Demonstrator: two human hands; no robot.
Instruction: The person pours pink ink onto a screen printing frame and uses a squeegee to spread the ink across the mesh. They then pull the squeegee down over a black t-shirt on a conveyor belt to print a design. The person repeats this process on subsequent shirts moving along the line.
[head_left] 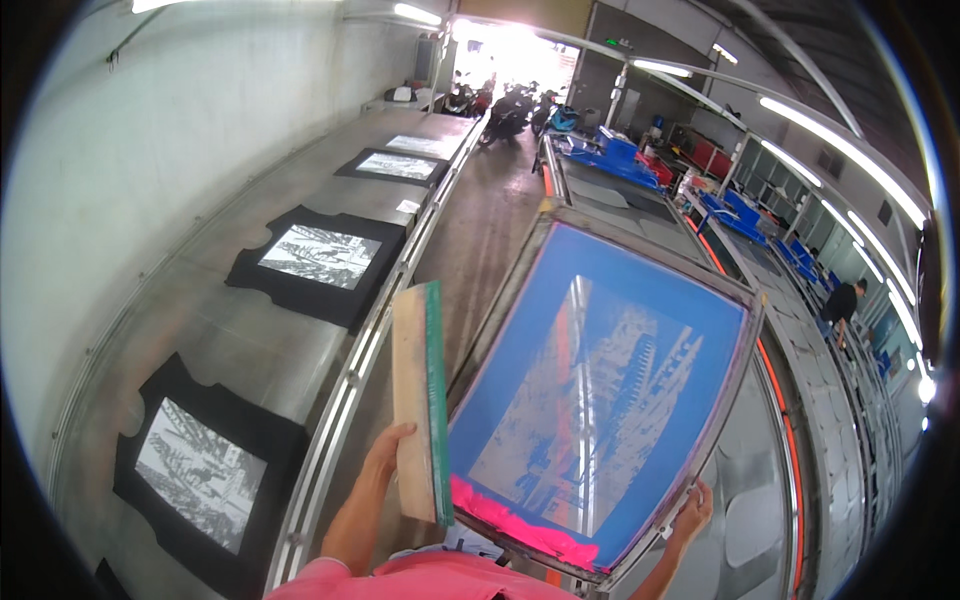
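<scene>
My left hand (383, 452) is closed around a squeegee (412, 400) with a pale wooden handle and a green blade. It stands upright, just left of a large framed printing screen (590, 255). My right hand (692, 514) grips the lower right edge of this screen, which is tilted up in front of me. The blue mesh carries a pale, see-through picture pattern. Bright pink ink (525, 530) lies along the screen's near edge. On the long table to the left lie black shirt pieces (262, 290) with white-and-grey prints.
A metal rail (335, 445) edges the left table (215, 340). An aisle (480, 215) runs between the tables toward parked motorbikes (512, 110) and a bright doorway. Another table with an orange strip (783, 420) stretches along the right. A person (843, 305) stands farther off there.
</scene>
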